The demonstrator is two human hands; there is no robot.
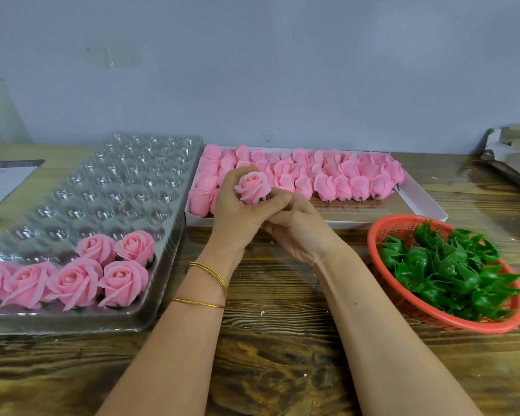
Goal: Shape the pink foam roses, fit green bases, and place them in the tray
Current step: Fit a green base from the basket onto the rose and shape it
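Note:
A pink foam rose point(253, 185) is held upright above the table's middle, a sliver of green base showing at its lower right. My left hand point(239, 216) grips it from the left and below. My right hand point(294, 223) curls against the rose's underside from the right, thumb beside the green part. A clear plastic tray point(126, 187) with round cups lies at the left; several finished roses point(102, 268) sit in its near rows. A white box point(415, 199) behind the hands holds several unshaped pink roses point(327, 175). A red basket point(382, 232) at the right holds green bases point(451, 271).
The wooden table point(276, 340) runs under everything. A paper sheet point(3, 181) lies at the far left. Cardboard pieces point(511, 157) are stacked at the back right. A grey wall stands close behind the box and tray.

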